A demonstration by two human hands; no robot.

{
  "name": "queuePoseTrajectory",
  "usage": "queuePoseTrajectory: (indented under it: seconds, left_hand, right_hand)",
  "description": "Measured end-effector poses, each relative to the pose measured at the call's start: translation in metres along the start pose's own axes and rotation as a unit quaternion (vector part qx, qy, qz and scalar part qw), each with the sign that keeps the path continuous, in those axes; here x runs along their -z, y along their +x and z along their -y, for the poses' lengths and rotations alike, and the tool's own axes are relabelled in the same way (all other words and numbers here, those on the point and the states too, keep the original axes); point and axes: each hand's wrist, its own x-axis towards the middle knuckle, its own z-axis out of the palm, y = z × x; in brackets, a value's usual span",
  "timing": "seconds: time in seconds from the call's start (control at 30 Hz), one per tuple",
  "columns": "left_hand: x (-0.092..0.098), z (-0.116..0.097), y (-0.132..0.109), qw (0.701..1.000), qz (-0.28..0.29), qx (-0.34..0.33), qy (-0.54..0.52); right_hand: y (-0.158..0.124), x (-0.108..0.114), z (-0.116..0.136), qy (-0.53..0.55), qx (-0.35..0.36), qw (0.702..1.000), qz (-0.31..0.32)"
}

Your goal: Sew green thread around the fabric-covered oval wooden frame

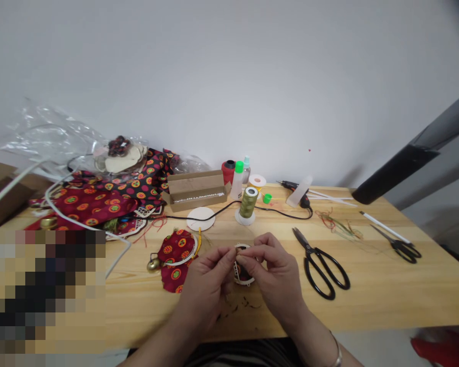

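My left hand [210, 275] and my right hand [281, 270] meet fingertip to fingertip in a pinch. Whatever is between the fingers is too small to make out. Just beneath them is a small round white-rimmed piece [248, 282] with a dark middle, partly covered by my fingers; I cannot tell whether they touch it. Left of my left hand lies dark red patterned fabric [177, 245] with a curved white frame, and a brass bell [153, 264] is beside it. Large black-handled scissors [321, 265] rest to the right. Dark scraps [247, 303] are scattered near my wrists.
An olive thread spool [247, 208] stands beyond my hands, near an open cardboard box [197, 196] and a green-capped bottle [237, 181]. Patterned fabric [110, 196] is heaped at left. A black cord [214, 213] crosses the table. Smaller scissors [401, 247] lie far right.
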Motion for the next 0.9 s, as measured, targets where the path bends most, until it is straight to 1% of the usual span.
queuePoseTrajectory:
  seconds: [0.1, 0.2, 0.3, 0.37, 0.47, 0.57, 0.63, 0.73, 0.9]
  left_hand:
    - [0.002, 0.001, -0.001, 1.000, -0.001, 0.000, 0.006]
    - [0.004, 0.003, -0.001, 0.999, -0.001, -0.016, 0.036]
    - [0.006, 0.004, -0.001, 0.998, 0.001, -0.029, 0.048]
    - [0.006, 0.005, -0.001, 0.998, 0.002, -0.034, 0.048]
    - [0.006, 0.006, -0.001, 0.998, 0.003, -0.030, 0.057]
    - [0.007, 0.006, -0.001, 0.997, 0.007, -0.026, 0.075]
    - [0.008, 0.005, -0.002, 0.996, 0.011, -0.026, 0.088]
    - [0.010, 0.005, -0.001, 0.993, 0.027, -0.020, 0.111]
    - [0.012, 0.007, 0.000, 0.992, 0.028, -0.009, 0.124]
  right_hand:
    - [0.000, -0.001, -0.001, 0.000, 0.010, 1.000, 0.000]
    - [0.000, -0.002, 0.000, 0.002, 0.010, 1.000, -0.001]
    - [0.001, -0.002, 0.001, 0.013, -0.008, 1.000, -0.001]
    - [0.002, -0.001, 0.001, 0.025, -0.034, 0.999, 0.007]
    - [0.004, 0.001, 0.000, 0.057, -0.091, 0.994, 0.031]
    - [0.006, 0.004, 0.001, 0.101, -0.151, 0.981, 0.064]
    - [0.008, 0.006, 0.001, 0.121, -0.178, 0.973, 0.086]
    - [0.011, 0.009, 0.003, 0.131, -0.187, 0.966, 0.123]
    - [0.014, 0.014, 0.005, 0.115, -0.164, 0.967, 0.161]
